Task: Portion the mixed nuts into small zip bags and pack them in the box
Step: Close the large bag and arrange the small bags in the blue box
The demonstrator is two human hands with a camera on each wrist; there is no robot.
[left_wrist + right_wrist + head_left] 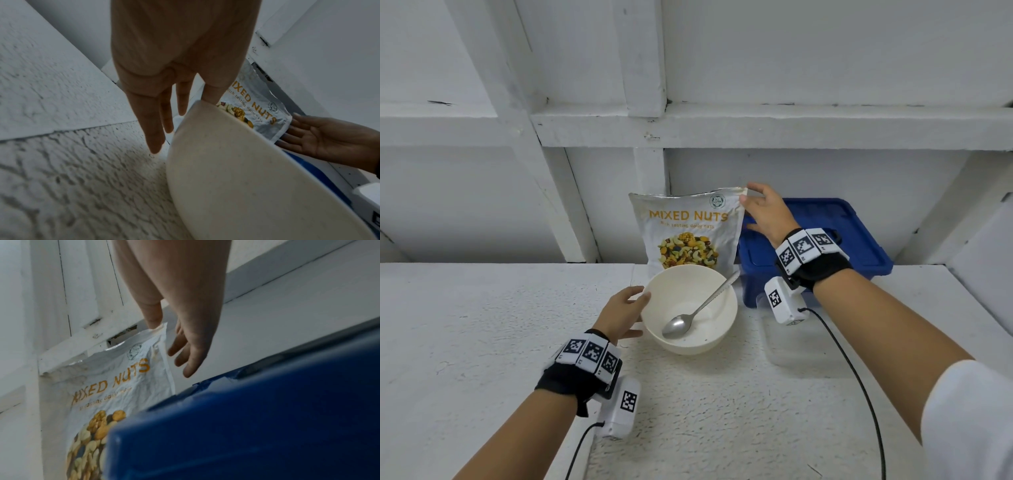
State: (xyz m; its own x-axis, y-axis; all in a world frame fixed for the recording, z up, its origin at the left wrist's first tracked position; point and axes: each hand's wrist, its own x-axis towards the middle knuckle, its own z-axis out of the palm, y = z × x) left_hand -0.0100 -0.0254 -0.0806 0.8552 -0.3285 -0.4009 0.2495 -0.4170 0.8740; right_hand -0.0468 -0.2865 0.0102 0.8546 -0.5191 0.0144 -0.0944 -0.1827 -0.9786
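A white pouch printed "MIXED NUTS" [688, 233] is stood upright at the back of the white textured counter [500, 342], against the white panelled wall [585, 85]. Its top edge is seen to be torn open and crumpled. The right hand [765, 214] is held at the pouch's upper right corner; in the right wrist view the thumb tip is laid against that corner while the other fingers [191, 363] are kept straight and spread, apart from the pouch's side edge. Whether the corner is merely touched or lightly pinched cannot be settled from these views, though no curled grip is shown.

Just in front of the pouch, a cream bowl [717, 337] is set on the counter, and a metal spoon [681, 323] is laid inside it, with the handle propped on the far right rim. No nuts are seen in the bowl. The left hand [621, 317] is placed at the bowl's left side, the thumb resting on the rim; in the left wrist view the remaining fingers [153, 129] are stretched straight down beside the bowl's outer wall, relaxed and not wrapped round it.

To the right of the pouch and bowl, a blue plastic box [859, 260] with its blue lid on is stood against the wall, partly hidden by the right wrist. In front of the box, something clear and flat [798, 353] is laid on the counter, possibly plastic bags. A marker band and a white camera unit with a black cable are worn on each wrist.
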